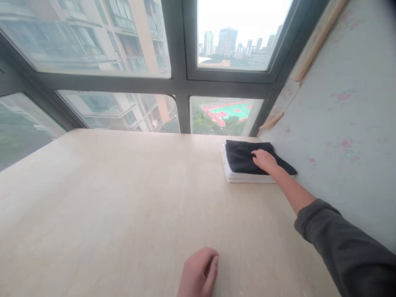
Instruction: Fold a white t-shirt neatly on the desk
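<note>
My right hand point(265, 160) reaches out to a folded black garment point(239, 156) and rests on its top with curled fingers, pinching the cloth. The garment's exact kind does not show. Beneath it lies a neat stack of folded white cloth point(244, 177), its layers visible along the front edge. One corner of the black cloth spreads out to the right, past my wrist. Low in the middle of the view, my left hand point(199, 270) hovers over or rests on the pale surface, fingers curled in loosely with nothing seen in them.
A broad cream window ledge point(123, 198) spreads beneath both hands. Grey window frames point(182, 82) border its far side, with buildings and a sports court outside. On the right, a flower-patterned wall point(346, 123) stands close beside the stack.
</note>
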A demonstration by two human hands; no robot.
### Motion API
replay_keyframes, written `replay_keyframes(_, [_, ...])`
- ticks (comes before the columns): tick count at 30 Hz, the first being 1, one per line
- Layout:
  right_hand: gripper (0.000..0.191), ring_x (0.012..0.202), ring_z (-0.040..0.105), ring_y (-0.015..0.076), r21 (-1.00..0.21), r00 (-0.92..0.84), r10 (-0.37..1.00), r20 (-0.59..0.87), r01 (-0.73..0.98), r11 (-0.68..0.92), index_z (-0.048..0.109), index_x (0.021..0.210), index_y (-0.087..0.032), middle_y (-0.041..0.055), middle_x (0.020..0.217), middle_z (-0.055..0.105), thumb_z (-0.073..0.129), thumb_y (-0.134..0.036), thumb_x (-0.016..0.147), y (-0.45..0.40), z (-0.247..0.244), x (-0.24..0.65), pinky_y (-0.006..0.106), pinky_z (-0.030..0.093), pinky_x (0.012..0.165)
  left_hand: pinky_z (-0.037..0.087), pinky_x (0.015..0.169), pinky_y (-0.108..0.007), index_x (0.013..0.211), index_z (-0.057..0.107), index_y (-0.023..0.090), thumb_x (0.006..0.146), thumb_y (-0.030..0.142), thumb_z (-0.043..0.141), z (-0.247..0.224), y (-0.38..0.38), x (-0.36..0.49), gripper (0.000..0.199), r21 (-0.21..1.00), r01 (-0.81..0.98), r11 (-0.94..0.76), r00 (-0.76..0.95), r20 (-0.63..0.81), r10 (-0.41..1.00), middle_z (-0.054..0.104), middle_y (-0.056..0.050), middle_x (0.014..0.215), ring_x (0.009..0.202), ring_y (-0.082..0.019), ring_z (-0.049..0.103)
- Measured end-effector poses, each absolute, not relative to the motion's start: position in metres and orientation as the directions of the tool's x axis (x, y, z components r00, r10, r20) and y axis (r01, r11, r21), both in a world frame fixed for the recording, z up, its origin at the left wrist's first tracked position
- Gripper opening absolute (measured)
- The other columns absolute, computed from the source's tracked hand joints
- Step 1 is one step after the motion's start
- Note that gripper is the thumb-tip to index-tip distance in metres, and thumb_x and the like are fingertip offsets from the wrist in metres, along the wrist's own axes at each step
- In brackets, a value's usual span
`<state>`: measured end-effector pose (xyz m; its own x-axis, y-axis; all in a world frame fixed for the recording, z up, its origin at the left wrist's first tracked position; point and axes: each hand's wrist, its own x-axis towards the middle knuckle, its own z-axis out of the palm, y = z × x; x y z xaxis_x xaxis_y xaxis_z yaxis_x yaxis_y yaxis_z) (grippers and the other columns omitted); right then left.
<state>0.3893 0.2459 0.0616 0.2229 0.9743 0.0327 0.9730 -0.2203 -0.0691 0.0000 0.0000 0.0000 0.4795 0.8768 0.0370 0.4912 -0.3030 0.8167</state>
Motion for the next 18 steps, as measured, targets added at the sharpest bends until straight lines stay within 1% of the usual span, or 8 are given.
replay_keyframes(5, [0.033,0.103,0.064,0.0273,-0.006,0.278,0.960,0.042,0.960,-0.278,0.074,0.113,-0.023,0.0130,0.117,0.069,0.050,-0.021,0.092,0.243,0.067,0.379,0.036,0.048,0.081,0.041,0.065,-0.023,0.086,0.058,0.021,0.101,0.031,0.037,0.000,-0.001,0.000,0.027,0.813,0.508,-0.284,0.467,0.016,0.884,0.064,-0.003,0.077,0.069,-0.013,0.058])
replay_keyframes(9, [0.029,0.098,0.064,0.0249,0.009,0.291,0.952,0.097,0.956,-0.293,0.075,0.105,-0.023,0.0110,0.110,0.071,0.048,-0.025,0.095,0.237,0.073,0.375,0.032,0.045,0.073,0.042,0.066,-0.024,0.088,0.059,0.021,0.101,0.032,0.036,0.003,-0.001,0.000,0.029,0.822,0.501,-0.269,0.449,0.019,0.894,0.064,-0.003,0.077,0.070,-0.014,0.058])
replay_keyframes(12, [0.024,0.093,0.063,0.0221,-0.030,0.295,0.932,0.211,0.955,-0.295,0.073,0.100,-0.022,0.0085,0.106,0.071,0.050,-0.028,0.095,0.228,0.079,0.378,0.028,0.038,0.064,0.042,0.066,-0.024,0.087,0.059,0.021,0.101,0.033,0.035,0.005,-0.001,0.001,0.030,0.830,0.497,-0.251,0.439,0.009,0.899,0.064,-0.003,0.077,0.070,-0.014,0.059])
replay_keyframes(14, [0.020,0.086,0.061,0.0205,-0.070,0.297,0.904,0.306,0.954,-0.290,0.072,0.095,-0.022,0.0074,0.101,0.071,0.054,-0.030,0.093,0.221,0.086,0.382,0.028,0.034,0.059,0.042,0.067,-0.024,0.088,0.059,0.021,0.101,0.034,0.035,0.004,-0.001,0.001,0.031,0.832,0.499,-0.243,0.434,0.003,0.901,0.065,-0.003,0.077,0.071,-0.014,0.059])
replay_keyframes(16, [0.018,0.079,0.059,0.0195,-0.101,0.295,0.872,0.391,0.955,-0.278,0.071,0.090,-0.021,0.0070,0.095,0.071,0.056,-0.031,0.091,0.214,0.096,0.385,0.028,0.030,0.057,0.042,0.068,-0.025,0.088,0.059,0.021,0.101,0.036,0.035,0.004,-0.001,0.001,0.032,0.833,0.501,-0.236,0.432,-0.004,0.902,0.065,-0.003,0.078,0.072,-0.015,0.059])
replay_keyframes(18, [0.017,0.076,0.058,0.0193,-0.127,0.282,0.833,0.477,0.959,-0.252,0.070,0.087,-0.020,0.0070,0.091,0.070,0.057,-0.031,0.090,0.207,0.111,0.387,0.029,0.030,0.057,0.042,0.068,-0.025,0.087,0.058,0.020,0.101,0.037,0.034,0.004,0.000,0.000,0.033,0.835,0.500,-0.228,0.432,-0.012,0.902,0.065,-0.004,0.078,0.072,-0.015,0.059])
